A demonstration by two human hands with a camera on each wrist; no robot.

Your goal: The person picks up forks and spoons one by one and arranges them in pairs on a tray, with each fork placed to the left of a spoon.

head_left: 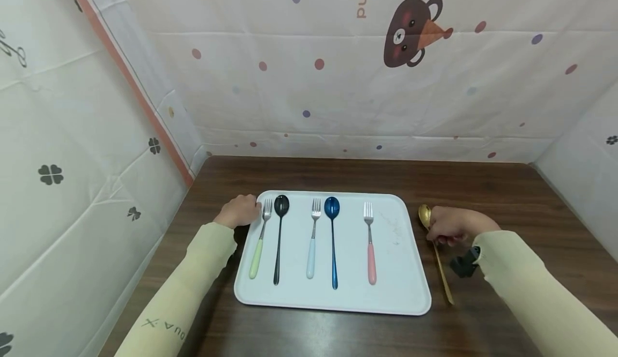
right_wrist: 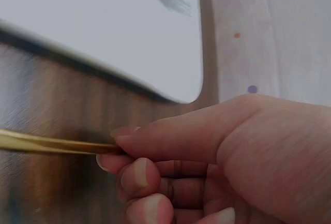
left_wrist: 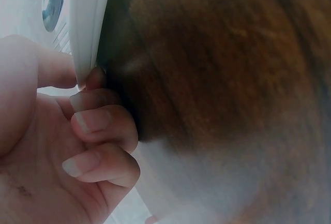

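A dark brown wood-grain table [head_left: 507,185] stands boxed in by pale fabric sheets. The back sheet [head_left: 338,78] carries coloured dots, a brown bear print [head_left: 414,31] and orange lettering. The left sheet [head_left: 58,158] bears dark clover marks and an orange strip. Light is soft and even

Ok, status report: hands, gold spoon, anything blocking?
Left hand holding tray edge. Right hand pinching gold spoon, on table right of tray. Nothing between spoon and tray.
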